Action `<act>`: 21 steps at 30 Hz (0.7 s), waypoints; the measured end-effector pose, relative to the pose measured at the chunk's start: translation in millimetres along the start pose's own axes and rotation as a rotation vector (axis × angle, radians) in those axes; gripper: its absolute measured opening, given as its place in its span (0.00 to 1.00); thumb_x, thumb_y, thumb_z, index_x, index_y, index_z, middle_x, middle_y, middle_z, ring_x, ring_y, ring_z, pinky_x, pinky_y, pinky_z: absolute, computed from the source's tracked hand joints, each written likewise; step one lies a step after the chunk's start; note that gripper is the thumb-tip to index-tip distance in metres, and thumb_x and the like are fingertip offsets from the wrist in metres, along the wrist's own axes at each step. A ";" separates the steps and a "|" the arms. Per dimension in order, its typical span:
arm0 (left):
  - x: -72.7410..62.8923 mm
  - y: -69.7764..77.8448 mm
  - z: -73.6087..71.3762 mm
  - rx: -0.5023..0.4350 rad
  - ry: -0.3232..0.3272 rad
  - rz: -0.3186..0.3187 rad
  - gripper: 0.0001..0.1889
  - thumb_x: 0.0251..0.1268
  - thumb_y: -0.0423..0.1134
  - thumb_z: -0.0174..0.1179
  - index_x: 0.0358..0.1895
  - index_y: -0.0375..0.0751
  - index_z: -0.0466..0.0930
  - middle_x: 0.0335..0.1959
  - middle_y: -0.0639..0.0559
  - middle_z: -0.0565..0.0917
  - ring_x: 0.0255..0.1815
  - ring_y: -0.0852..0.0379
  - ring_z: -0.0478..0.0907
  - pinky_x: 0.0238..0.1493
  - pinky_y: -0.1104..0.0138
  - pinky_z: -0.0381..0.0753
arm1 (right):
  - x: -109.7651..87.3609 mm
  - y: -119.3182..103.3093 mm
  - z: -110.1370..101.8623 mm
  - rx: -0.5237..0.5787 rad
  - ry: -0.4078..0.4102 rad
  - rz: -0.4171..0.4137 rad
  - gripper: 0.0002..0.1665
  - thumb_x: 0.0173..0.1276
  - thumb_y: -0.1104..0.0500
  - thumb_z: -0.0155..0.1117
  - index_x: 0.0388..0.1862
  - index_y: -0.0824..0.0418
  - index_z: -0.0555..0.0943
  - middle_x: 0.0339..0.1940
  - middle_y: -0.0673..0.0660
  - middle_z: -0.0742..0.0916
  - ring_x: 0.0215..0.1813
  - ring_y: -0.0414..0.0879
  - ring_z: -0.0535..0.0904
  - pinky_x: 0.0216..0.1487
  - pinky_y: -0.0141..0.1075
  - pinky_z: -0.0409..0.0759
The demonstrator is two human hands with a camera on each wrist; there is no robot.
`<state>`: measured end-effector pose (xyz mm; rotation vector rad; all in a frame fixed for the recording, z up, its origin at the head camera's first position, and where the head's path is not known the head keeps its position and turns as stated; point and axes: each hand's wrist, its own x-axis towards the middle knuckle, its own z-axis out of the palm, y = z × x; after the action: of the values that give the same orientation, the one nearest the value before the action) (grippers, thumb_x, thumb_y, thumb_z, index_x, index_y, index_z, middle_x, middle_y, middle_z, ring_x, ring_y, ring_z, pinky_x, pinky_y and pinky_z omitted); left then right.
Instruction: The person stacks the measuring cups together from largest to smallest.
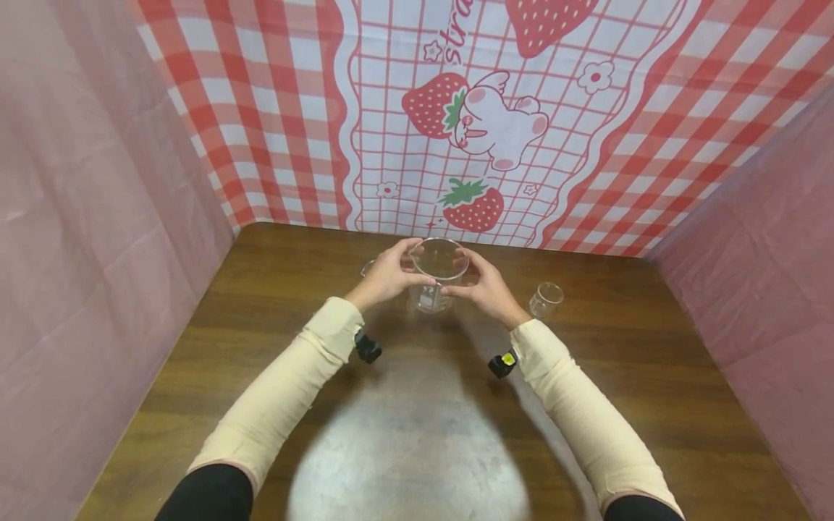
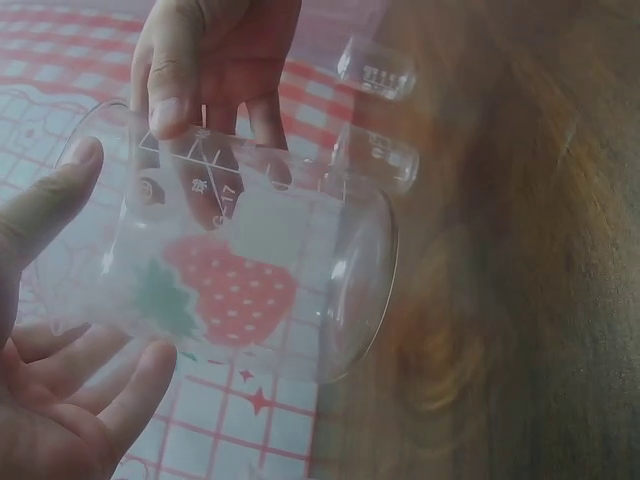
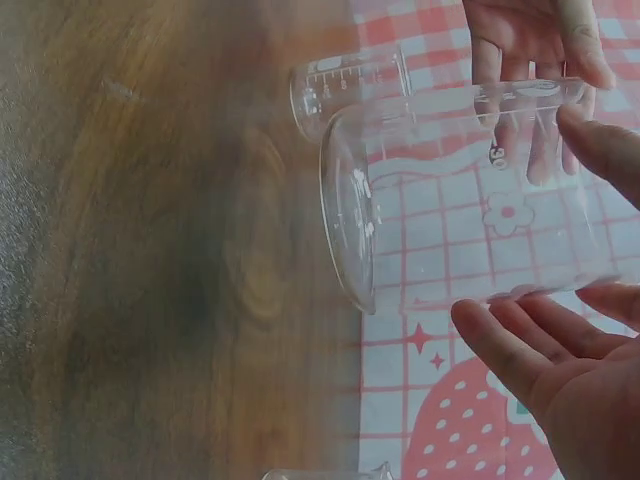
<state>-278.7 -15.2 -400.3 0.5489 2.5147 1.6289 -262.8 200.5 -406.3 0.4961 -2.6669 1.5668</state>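
Observation:
A large clear glass beaker (image 1: 431, 295) with white printed markings stands upright between my two hands near the table's back edge. My left hand (image 1: 389, 275) grips its left side near the top, thumb in front and fingers round the back. Mirroring it, my right hand (image 1: 485, 288) grips the right side, with the two thumbs close together at the front. In the left wrist view the beaker's (image 2: 350, 270) base overlaps the wooden table. Through the glass in the right wrist view, the left hand's fingers (image 3: 540, 140) show behind the beaker (image 3: 450, 210).
A small glass beaker (image 1: 546, 298) stands on the wooden table (image 1: 625, 405) to the right. Another glass vessel (image 1: 368, 268), mostly hidden by my left hand, is on the left; the right wrist view shows a graduated beaker (image 3: 345, 92) there. A strawberry-print cloth (image 1: 384, 145) hangs behind.

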 end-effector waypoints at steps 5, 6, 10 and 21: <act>-10.8 6.2 -3.1 0.002 0.032 0.003 0.46 0.43 0.41 0.78 0.70 0.40 0.65 0.64 0.43 0.77 0.60 0.46 0.79 0.62 0.57 0.80 | -7.3 -3.9 0.3 0.078 -0.010 -0.034 0.46 0.50 0.68 0.78 0.68 0.66 0.67 0.59 0.69 0.79 0.54 0.63 0.80 0.57 0.48 0.83; -12.9 7.0 -3.5 0.004 0.039 0.008 0.46 0.42 0.42 0.78 0.69 0.41 0.66 0.64 0.43 0.78 0.59 0.47 0.79 0.62 0.58 0.80 | -8.7 -5.2 0.6 0.088 -0.012 -0.041 0.46 0.49 0.69 0.78 0.68 0.67 0.67 0.59 0.69 0.79 0.54 0.63 0.80 0.56 0.47 0.84; -20.2 8.7 -4.6 -0.004 0.055 0.031 0.45 0.41 0.43 0.79 0.68 0.41 0.68 0.61 0.44 0.80 0.56 0.48 0.81 0.59 0.60 0.82 | -14.0 -10.4 1.7 0.094 -0.015 -0.067 0.46 0.48 0.70 0.78 0.66 0.68 0.68 0.60 0.69 0.79 0.52 0.63 0.82 0.53 0.43 0.86; -38.4 15.1 -6.7 -0.035 0.061 0.078 0.44 0.42 0.42 0.79 0.67 0.39 0.68 0.60 0.42 0.80 0.53 0.46 0.82 0.55 0.61 0.84 | -28.6 -21.3 3.5 0.084 -0.039 -0.112 0.46 0.48 0.71 0.77 0.67 0.70 0.66 0.60 0.71 0.78 0.51 0.61 0.82 0.49 0.35 0.87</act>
<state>-241.1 -28.8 -388.2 0.6098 2.5323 1.7381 -229.3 195.6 -394.7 0.6734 -2.5582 1.6596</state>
